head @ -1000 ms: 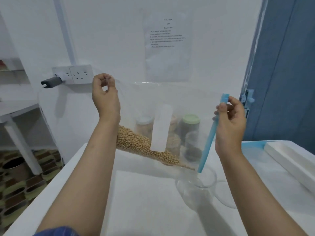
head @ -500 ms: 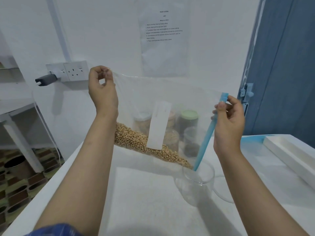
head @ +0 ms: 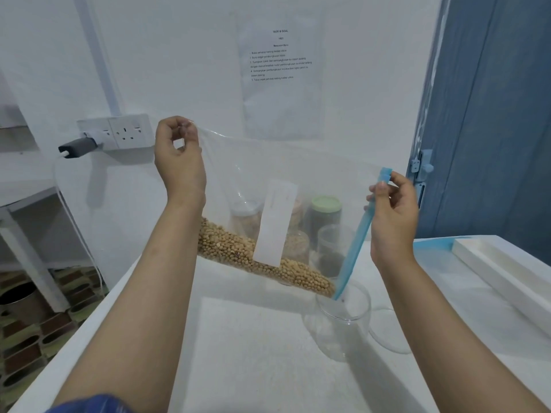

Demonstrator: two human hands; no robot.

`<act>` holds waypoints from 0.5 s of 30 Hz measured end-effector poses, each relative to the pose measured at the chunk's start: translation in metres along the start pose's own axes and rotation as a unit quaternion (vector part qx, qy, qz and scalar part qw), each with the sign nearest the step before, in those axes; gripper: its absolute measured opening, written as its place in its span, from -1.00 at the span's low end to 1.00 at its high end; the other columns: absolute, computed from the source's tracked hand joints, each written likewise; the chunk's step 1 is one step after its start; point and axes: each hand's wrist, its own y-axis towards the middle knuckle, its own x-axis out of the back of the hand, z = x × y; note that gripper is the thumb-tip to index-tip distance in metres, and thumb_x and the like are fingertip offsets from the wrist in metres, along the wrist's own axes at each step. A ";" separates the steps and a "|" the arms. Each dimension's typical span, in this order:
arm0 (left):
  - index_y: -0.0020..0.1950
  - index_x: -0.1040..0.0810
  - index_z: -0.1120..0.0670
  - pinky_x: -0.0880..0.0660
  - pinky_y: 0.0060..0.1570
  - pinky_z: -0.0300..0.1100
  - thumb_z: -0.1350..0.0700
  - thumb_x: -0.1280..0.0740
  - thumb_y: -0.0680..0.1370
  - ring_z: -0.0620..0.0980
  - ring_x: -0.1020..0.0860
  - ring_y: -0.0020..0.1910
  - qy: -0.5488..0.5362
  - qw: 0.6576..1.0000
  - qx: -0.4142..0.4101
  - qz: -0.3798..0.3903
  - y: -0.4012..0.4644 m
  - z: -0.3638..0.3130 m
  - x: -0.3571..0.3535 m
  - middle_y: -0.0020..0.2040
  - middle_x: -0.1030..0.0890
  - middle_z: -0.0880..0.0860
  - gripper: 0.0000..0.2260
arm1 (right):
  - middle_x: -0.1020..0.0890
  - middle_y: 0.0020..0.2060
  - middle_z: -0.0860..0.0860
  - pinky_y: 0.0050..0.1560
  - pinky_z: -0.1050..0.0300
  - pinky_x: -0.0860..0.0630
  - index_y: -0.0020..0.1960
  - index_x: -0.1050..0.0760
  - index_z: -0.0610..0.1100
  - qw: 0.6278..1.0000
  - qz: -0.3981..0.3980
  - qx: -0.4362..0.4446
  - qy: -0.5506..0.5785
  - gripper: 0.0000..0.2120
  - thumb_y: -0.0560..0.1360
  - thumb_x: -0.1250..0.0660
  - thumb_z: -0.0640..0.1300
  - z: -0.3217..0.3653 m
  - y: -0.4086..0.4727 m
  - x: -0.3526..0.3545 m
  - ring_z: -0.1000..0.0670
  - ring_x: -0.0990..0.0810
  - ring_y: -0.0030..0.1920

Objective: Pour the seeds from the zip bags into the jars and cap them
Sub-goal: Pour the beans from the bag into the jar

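I hold a clear zip bag tilted over the table, its blue zip strip pointing down to the right. My left hand pinches the bag's raised bottom corner. My right hand grips the upper end of the blue zip. Tan seeds lie along the bag's lower edge, heaped against the zip's low end. That low end dips into the mouth of an empty clear jar standing on the white table. A white label is stuck on the bag.
Behind the bag stand several jars, one with a green lid. A clear round lid lies right of the empty jar. A long white box sits at the table's right. A wall socket with a plug is at the left.
The bag's low zip corner has dropped into the jar's mouth, and the seeds have slid down toward that corner. Both hands keep their hold.
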 end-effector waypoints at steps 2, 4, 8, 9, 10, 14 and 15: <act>-0.11 -0.48 -0.11 -0.50 -0.07 -0.18 0.15 -0.30 0.59 -0.06 -0.46 -0.07 -0.001 1.000 -0.002 0.000 0.000 -0.003 0.000 -0.10 -0.52 -0.10 -0.85 | -0.61 -0.15 0.12 0.01 0.11 -0.56 0.07 -0.47 0.15 1.000 -0.001 -0.004 -0.003 -0.84 0.66 -0.23 -0.12 0.000 0.000 0.000 0.17 -0.58 -0.19; -0.11 -0.48 -0.10 -0.50 -0.07 -0.19 0.15 -0.29 0.59 -0.06 -0.46 -0.08 -0.004 1.000 -0.002 0.002 0.000 -0.005 0.001 -0.10 -0.52 -0.10 -0.84 | -0.62 -0.15 0.12 0.00 0.13 -0.55 0.07 -0.46 0.15 1.000 -0.002 -0.005 -0.004 -0.84 0.66 -0.23 -0.12 0.000 0.000 0.000 0.17 -0.58 -0.20; -0.12 -0.48 -0.12 -0.48 -0.09 -0.20 0.13 -0.30 0.58 0.00 -0.44 -0.10 0.000 1.000 -0.007 0.008 -0.001 -0.006 0.003 -0.10 -0.53 -0.09 -0.85 | -0.62 -0.16 0.13 -0.02 0.20 -0.56 0.08 -0.46 0.13 1.000 -0.005 -0.007 -0.006 -0.85 0.67 -0.22 -0.12 0.003 -0.001 -0.001 0.19 -0.58 -0.20; -0.12 -0.48 -0.12 -0.48 -0.10 -0.20 0.13 -0.30 0.58 0.00 -0.44 -0.10 0.000 1.000 -0.006 0.008 -0.002 -0.006 0.003 -0.10 -0.53 -0.10 -0.85 | -0.62 -0.16 0.13 -0.02 0.20 -0.56 0.09 -0.46 0.13 1.000 -0.005 -0.007 -0.006 -0.85 0.67 -0.22 -0.12 0.003 -0.002 -0.001 0.19 -0.58 -0.20; -0.12 -0.48 -0.12 -0.48 -0.10 -0.20 0.13 -0.29 0.58 0.00 -0.44 -0.10 -0.001 1.000 -0.006 0.008 -0.002 -0.007 0.004 -0.10 -0.53 -0.10 -0.85 | -0.62 -0.16 0.14 -0.02 0.20 -0.56 0.08 -0.46 0.13 1.000 -0.005 -0.006 -0.005 -0.85 0.67 -0.22 -0.13 0.004 -0.002 -0.001 0.18 -0.58 -0.20; -0.11 -0.48 -0.13 -0.48 -0.08 -0.18 0.13 -0.29 0.59 -0.03 -0.45 -0.10 -0.002 1.000 -0.006 0.007 -0.003 -0.009 0.005 -0.12 -0.52 -0.13 -0.85 | -0.62 -0.17 0.14 -0.02 0.21 -0.56 0.08 -0.46 0.13 1.000 -0.006 0.000 -0.006 -0.85 0.67 -0.22 -0.13 0.006 -0.003 -0.001 0.19 -0.58 -0.20; -0.11 -0.48 -0.12 -0.47 -0.08 -0.18 0.14 -0.29 0.59 -0.04 -0.45 -0.10 -0.003 1.000 -0.006 0.006 -0.003 -0.010 0.006 -0.12 -0.52 -0.13 -0.84 | -0.62 -0.17 0.14 -0.01 0.20 -0.56 0.07 -0.45 0.13 1.000 -0.005 0.002 -0.007 -0.84 0.67 -0.22 -0.13 0.006 -0.003 -0.001 0.18 -0.58 -0.19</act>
